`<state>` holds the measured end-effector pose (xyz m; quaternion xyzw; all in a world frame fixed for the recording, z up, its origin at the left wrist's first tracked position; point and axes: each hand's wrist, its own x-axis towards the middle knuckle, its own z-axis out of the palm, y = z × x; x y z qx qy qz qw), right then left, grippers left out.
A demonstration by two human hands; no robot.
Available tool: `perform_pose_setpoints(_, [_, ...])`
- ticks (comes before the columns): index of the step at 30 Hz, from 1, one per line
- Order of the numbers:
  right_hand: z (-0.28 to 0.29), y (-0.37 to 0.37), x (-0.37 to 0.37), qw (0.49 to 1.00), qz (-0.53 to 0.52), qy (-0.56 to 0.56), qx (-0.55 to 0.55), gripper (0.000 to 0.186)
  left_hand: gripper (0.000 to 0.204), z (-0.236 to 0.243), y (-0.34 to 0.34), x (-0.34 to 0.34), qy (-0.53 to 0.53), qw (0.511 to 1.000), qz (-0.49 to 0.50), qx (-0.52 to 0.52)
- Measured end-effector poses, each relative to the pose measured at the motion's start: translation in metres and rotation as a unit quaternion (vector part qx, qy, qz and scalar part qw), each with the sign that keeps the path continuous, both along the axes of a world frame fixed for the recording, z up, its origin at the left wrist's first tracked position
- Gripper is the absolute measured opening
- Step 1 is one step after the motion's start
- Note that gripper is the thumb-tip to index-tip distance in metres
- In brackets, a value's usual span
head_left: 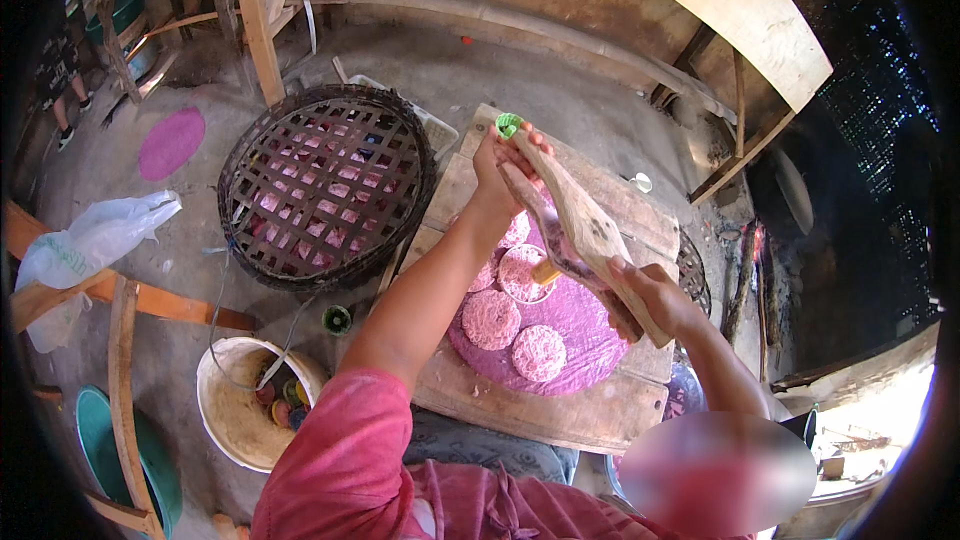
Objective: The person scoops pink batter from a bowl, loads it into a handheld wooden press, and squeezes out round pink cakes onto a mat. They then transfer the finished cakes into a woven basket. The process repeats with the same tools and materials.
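A two-armed wooden hand press [575,205] slants across the low wooden table in front of me. My left hand [508,165] is closed round its far end, beside a small green piece [508,125]. Toward the near right end, my right hand [655,298] grips the wooden arms. A yellowish peg [545,271] shows under the press, over a pink noodle-like disc [525,280] with a pale rim. Other pink stringy discs [491,319] lie around it on a round pink cloth [590,325]. The press hides part of the cloth.
A round dark lattice basket [325,190] holding pink pieces stands left of the table [480,395]. Nearer are a white bucket [225,410] and a green basin [130,460]. A plastic bag [95,230] hangs on wooden framing. A fire [757,240] burns at the right.
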<state>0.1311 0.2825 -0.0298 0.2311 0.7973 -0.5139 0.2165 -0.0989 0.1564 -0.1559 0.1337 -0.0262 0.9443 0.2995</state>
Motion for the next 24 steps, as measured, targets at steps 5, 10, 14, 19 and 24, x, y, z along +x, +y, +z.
perform_pose_setpoints(5, [-0.011,-0.001,0.019,0.998,0.027,0.006,-0.065,0.073,0.043,0.003,-0.015,0.019,-0.031,0.996,-0.004,-0.079])
perform_pose_setpoints(10, [-0.025,0.007,0.012,0.940,0.047,0.098,-0.325,0.066,0.060,0.078,-0.091,0.000,0.196,0.975,-0.030,0.101])
perform_pose_setpoints(14, [-0.059,-0.005,-0.015,0.905,0.225,0.293,0.211,0.065,0.081,0.164,-0.190,0.039,0.373,0.927,-0.007,0.032])
perform_pose_setpoints(19, [-0.101,-0.013,-0.033,0.860,0.287,0.316,0.279,0.096,0.093,0.196,-0.245,0.130,0.423,0.843,0.127,-0.306])
perform_pose_setpoints(24, [-0.108,-0.009,-0.035,0.848,0.291,0.350,0.270,0.092,0.104,0.173,-0.244,0.164,0.382,0.823,0.215,-0.361])
